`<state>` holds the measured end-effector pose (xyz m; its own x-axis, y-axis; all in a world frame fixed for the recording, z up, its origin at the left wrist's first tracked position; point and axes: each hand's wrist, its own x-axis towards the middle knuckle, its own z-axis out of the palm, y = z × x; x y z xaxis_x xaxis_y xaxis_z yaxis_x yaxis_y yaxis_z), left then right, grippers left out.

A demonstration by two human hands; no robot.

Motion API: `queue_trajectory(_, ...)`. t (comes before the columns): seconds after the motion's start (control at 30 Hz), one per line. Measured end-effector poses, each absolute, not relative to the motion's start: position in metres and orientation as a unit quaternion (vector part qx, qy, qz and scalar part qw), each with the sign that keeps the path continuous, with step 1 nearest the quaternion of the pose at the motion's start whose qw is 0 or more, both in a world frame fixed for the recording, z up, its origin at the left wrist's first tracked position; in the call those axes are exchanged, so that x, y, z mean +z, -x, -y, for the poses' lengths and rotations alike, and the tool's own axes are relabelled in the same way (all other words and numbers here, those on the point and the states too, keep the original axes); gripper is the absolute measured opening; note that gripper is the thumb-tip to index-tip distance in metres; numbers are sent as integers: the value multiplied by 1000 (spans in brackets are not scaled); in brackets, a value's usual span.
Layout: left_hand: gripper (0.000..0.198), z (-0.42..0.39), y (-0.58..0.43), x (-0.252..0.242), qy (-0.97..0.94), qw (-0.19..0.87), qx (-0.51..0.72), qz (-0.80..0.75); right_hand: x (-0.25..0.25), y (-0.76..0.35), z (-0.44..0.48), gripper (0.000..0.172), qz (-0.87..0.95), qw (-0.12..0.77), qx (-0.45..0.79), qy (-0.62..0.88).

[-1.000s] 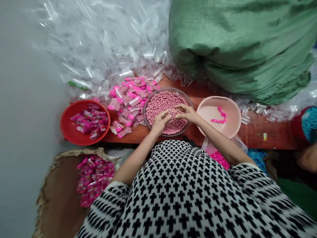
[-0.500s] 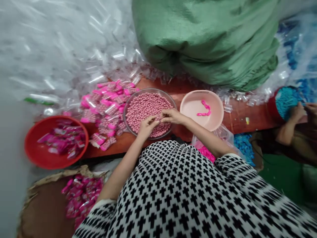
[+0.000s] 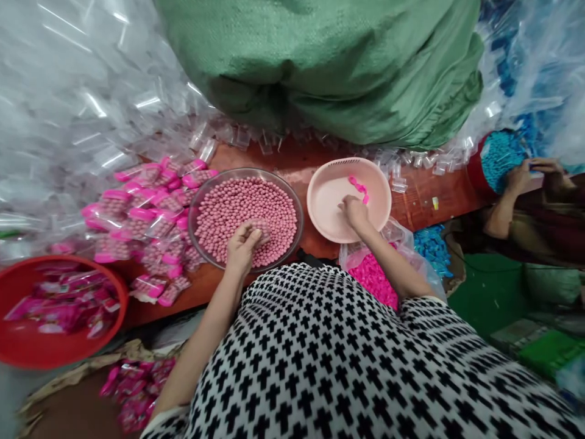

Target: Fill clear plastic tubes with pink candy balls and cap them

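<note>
My left hand [image 3: 242, 247] pinches a small clear plastic container [image 3: 261, 231], with pink beads seen through it, over a wide bowl [image 3: 300, 221] full of pink beads [image 3: 244, 204]. Inside a pale pink basin [image 3: 322, 216] is my right hand [image 3: 355, 213], its fingers curled down and closed near the bottom. What they hold, if anything, is hidden. A strip of bright pink linked pieces [image 3: 359, 186] lies just beyond that hand and is partly covered by it.
Pink-capped bead packs [image 3: 150, 210] are piled left of the bowl. A red basin [image 3: 116, 326] holds pink packets. Behind stand clear containers [image 3: 105, 134] and a green sack [image 3: 329, 73]. Bright pink pieces [image 3: 372, 277] fill a bag near my lap. At right, a co-worker's hands [image 3: 518, 177] work over blue beads.
My hands were together over the bead bowl and have parted. The right one has moved right into the pale basin; the left keeps the clear container above the beads. The view has shifted.
</note>
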<state>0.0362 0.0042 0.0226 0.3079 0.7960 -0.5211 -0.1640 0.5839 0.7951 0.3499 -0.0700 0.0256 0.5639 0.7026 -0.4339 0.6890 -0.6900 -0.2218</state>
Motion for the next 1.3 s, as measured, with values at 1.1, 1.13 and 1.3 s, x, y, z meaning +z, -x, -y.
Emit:
queue_trajectory(1.1,26,35,-42,49,-604,585,343,-419,99,-233,55,20,770,232,296,516)
queue_trajectory(1.13,25,37,-42,50,-614,578,341,-416,101,-232,57,20,780,221,283,513)
queue_trajectory(1.3,26,37,-37,55,-680,533,319,-390,105,-228,63,21,810,158,257,502)
